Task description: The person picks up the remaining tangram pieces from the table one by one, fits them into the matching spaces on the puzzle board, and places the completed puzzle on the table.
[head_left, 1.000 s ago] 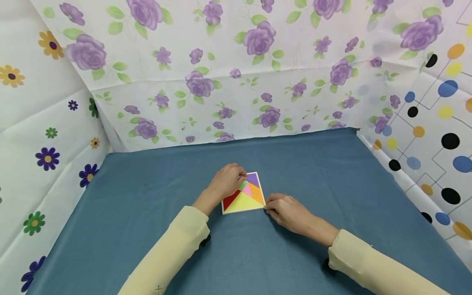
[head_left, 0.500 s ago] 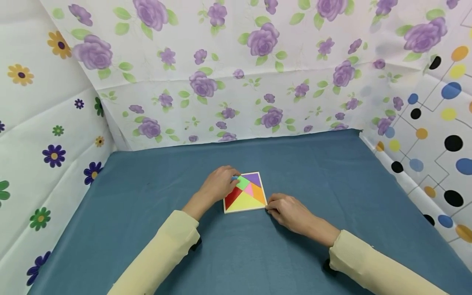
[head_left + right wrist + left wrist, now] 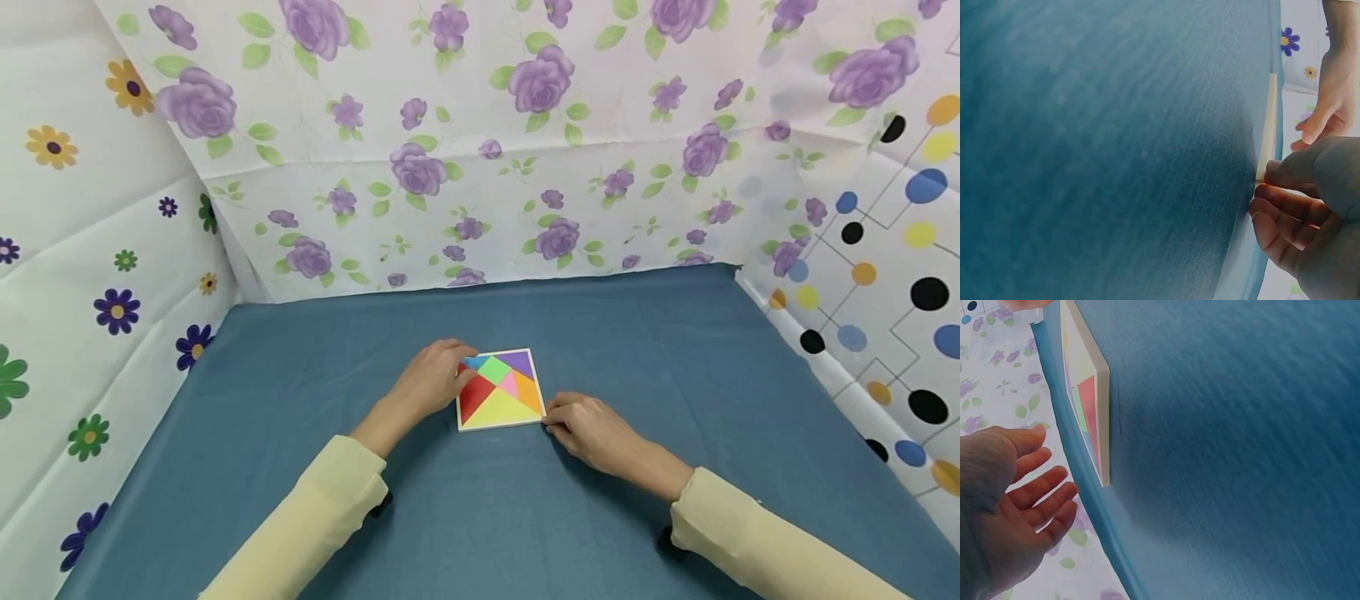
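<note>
A square tangram puzzle in a pale wooden frame lies flat on the blue cloth. Its pieces are bright: a yellow triangle, a red triangle, a green square, a blue piece, and pink, orange and purple ones. My right hand pinches the frame's near right corner between thumb and fingers. At the far left corner hovers my left hand, its fingers loosely bent and holding nothing; in the left wrist view this hand is apart from the frame. It hides that corner and part of the blue piece.
Blue cloth covers the table around the puzzle. Behind it hangs a white sheet with purple flowers. Patterned sheets also stand along the left and right sides.
My left hand has drawn back leftward from over the puzzle, uncovering the green square and much of the blue piece. My right hand stays at its corner. The head view has shifted slightly.
</note>
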A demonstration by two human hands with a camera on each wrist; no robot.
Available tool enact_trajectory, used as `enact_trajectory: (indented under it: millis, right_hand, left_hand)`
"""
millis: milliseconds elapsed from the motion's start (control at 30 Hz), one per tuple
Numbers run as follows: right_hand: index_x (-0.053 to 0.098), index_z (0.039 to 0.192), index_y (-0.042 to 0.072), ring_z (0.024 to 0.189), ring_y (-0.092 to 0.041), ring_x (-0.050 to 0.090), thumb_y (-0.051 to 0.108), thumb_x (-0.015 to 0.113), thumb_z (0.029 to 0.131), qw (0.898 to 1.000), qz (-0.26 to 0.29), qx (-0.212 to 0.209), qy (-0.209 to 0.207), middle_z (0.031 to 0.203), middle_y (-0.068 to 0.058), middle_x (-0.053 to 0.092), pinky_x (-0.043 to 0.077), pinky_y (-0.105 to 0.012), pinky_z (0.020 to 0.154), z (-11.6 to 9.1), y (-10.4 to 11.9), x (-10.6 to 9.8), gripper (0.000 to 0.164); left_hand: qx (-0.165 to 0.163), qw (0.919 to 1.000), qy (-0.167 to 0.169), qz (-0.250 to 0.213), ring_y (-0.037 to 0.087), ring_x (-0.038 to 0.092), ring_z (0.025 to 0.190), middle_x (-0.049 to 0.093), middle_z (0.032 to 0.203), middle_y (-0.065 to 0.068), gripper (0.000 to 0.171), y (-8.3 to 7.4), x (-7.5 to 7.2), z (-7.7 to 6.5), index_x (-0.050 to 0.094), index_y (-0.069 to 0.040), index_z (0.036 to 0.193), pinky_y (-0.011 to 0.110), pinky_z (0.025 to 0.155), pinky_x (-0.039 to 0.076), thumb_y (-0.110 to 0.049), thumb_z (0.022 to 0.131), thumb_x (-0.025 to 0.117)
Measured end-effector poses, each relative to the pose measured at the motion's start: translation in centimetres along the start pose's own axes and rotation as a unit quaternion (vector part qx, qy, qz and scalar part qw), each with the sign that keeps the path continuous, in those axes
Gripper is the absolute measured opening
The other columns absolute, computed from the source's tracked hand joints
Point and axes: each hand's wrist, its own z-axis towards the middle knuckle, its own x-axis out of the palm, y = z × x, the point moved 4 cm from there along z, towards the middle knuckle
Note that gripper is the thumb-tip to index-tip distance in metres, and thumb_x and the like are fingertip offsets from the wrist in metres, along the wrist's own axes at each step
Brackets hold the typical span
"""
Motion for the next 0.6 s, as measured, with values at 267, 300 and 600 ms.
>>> enact_trajectory:
  millis: [267, 300, 600]
  right_hand:
    - [0.080, 0.106, 0.004, 0.095, -0.020, 0.069, 0.003, 0.076, 0.093, 1.000, 0.004, -0.008, -0.002, 0.105, -0.006, 0.071, 0.059, -0.034, 0.078, 0.0, 0.1, 0.0, 0.014]
    - [0.080, 0.106, 0.004, 0.095, -0.020, 0.069, 0.004, 0.076, 0.093, 1.000, 0.004, -0.007, -0.002, 0.105, -0.006, 0.071, 0.059, -0.034, 0.078, 0.0, 0.2, 0.0, 0.014]
    - [0.080, 0.105, 0.005, 0.093, -0.018, 0.068, 0.005, 0.075, 0.094, 1.000, 0.010, -0.002, -0.002, 0.104, -0.004, 0.071, 0.059, -0.034, 0.078, 0.0, 0.1, 0.0, 0.012]
  left_hand:
    - [0.004, 1.0000, -0.005, 0.007, 0.033, 0.058, 0.127, 0.065, 0.135, 0.016, 0.042, 0.5, -0.5, -1.1, 0.068, -0.005, 0.134, 0.050, 0.108, 0.046, -0.022, 0.097, 0.075]
    - [0.003, 0.9999, -0.008, 0.009, 0.033, 0.058, 0.127, 0.064, 0.135, 0.016, 0.043, 0.7, -0.6, -1.3, 0.068, -0.005, 0.134, 0.051, 0.108, 0.046, -0.022, 0.096, 0.076]
    - [0.011, 0.9993, -0.027, 0.025, 0.035, 0.058, 0.128, 0.064, 0.136, 0.017, 0.046, 1.4, -1.4, -2.7, 0.066, -0.003, 0.136, 0.053, 0.108, 0.044, -0.022, 0.096, 0.077]
